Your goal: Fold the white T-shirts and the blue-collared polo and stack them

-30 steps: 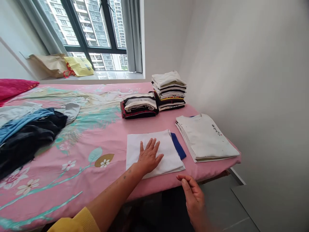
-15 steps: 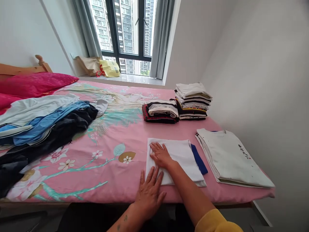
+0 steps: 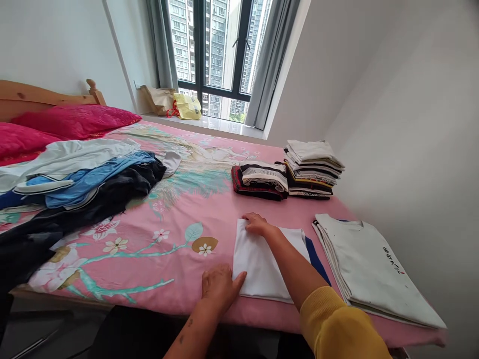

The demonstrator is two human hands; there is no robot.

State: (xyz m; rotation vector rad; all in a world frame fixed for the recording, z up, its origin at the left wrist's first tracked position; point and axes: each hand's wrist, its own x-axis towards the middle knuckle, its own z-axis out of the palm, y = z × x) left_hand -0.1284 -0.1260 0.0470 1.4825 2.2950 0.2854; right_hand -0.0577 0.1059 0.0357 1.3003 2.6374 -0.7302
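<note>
A white folded garment (image 3: pixel 258 264) lies flat on the bed in front of me, with a blue piece of cloth (image 3: pixel 316 260) showing from under its right side. My right hand (image 3: pixel 258 224) reaches across it, fingers bent around its far edge near the far left corner. Beside the near left corner is my left hand (image 3: pixel 220 285), its thumb spread away from the bent fingers and resting at the garment's edge. The left fingertips are partly hidden. To the right lies a stack of pale folded shirts (image 3: pixel 374 264), the top one with dark lettering.
Beyond the garment stand a tall pile of folded clothes (image 3: pixel 312 169) and a lower pile (image 3: pixel 260 180). Loose clothes (image 3: pixel 97 174) are heaped on the left by red pillows (image 3: pixel 82 119). A wall (image 3: pixel 404 124) borders the right side; the bed's front edge (image 3: pixel 149 305) is close.
My hands have gone from lying flat on the white garment to its left edge, the right at the far corner, the left at the near one. The view has shifted.
</note>
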